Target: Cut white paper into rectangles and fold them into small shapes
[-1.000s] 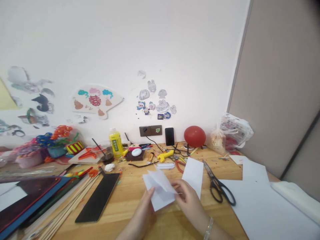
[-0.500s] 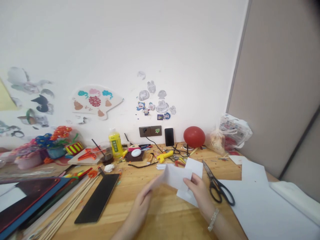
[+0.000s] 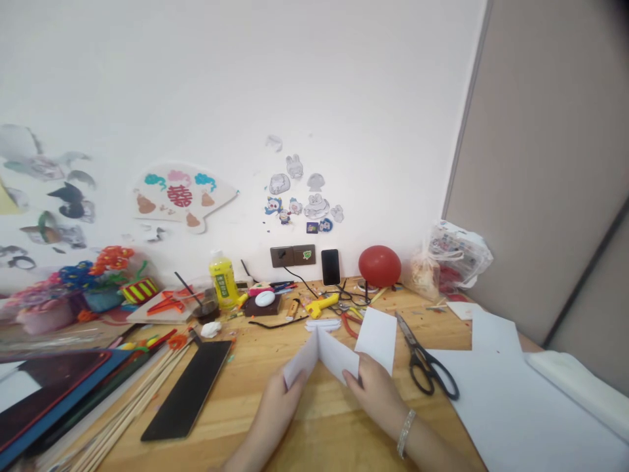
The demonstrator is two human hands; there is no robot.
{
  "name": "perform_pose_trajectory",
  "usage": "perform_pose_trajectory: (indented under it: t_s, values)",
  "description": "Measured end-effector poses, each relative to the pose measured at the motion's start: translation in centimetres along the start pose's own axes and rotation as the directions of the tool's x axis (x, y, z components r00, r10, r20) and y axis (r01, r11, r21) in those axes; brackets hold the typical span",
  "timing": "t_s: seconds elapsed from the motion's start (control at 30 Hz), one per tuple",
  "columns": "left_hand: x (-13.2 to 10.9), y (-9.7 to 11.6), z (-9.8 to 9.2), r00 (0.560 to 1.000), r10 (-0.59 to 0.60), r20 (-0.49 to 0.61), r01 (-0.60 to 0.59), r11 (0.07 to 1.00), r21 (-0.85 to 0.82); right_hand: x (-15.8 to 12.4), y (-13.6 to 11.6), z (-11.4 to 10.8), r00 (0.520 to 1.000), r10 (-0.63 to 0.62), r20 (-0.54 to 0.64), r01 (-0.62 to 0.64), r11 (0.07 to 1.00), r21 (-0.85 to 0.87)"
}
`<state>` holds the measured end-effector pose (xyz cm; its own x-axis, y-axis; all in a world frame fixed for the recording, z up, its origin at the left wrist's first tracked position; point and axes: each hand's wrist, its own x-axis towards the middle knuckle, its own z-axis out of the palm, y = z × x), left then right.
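Observation:
Between my hands a folded piece of white paper (image 3: 339, 358) stands in a V, its crease pointing away from me. My left hand (image 3: 282, 400) pinches the left panel, thumb on the inner face. On the other side my right hand (image 3: 371, 387), a bracelet at its wrist, grips the right panel's edge. Just behind that hand a white paper rectangle (image 3: 378, 331) lies flat on the wooden table. Black-handled scissors (image 3: 425, 364) rest to its right, blades pointing away. Beyond the crease lies a small stack of folded white strips (image 3: 323, 324).
Large white sheets (image 3: 511, 406) cover the right side. A black board (image 3: 191, 393) and wooden sticks (image 3: 132, 406) lie on the left. Toward the wall are a yellow glue gun (image 3: 322, 305), a yellow bottle (image 3: 223, 280), a phone (image 3: 331, 267) and a red balloon (image 3: 379, 265).
The folded paper has swung from a tilted position to a symmetrical V. My right hand has moved left and down, off the flat rectangle, which shows more fully. The view has shifted slightly.

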<state>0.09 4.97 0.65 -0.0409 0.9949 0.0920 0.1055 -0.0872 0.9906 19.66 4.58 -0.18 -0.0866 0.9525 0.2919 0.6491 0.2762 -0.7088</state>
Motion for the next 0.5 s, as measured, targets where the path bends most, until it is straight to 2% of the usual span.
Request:
perform_pose_trajectory:
  t_s: [0.17, 0.37, 0.5]
  values:
    - [0.1, 0.0, -0.3, 0.999, 0.034, 0.019, -0.035, 0.996, 0.087, 0.1, 0.0, -0.5, 1.0, -0.008, -0.019, 0.008, 1.0, -0.009]
    - [0.7, -0.1, -1.3, 1.0, 0.014, 0.021, -0.018, 0.985, 0.174, 0.5, 0.7, -1.5, 0.999, -0.005, -0.037, 0.01, 0.99, 0.14]
    - [0.7, -0.5, -1.4, 0.999, -0.007, 0.042, 0.0, 0.986, 0.169, 0.8, 1.0, -1.5, 1.0, 0.0, -0.015, 0.003, 0.97, 0.244]
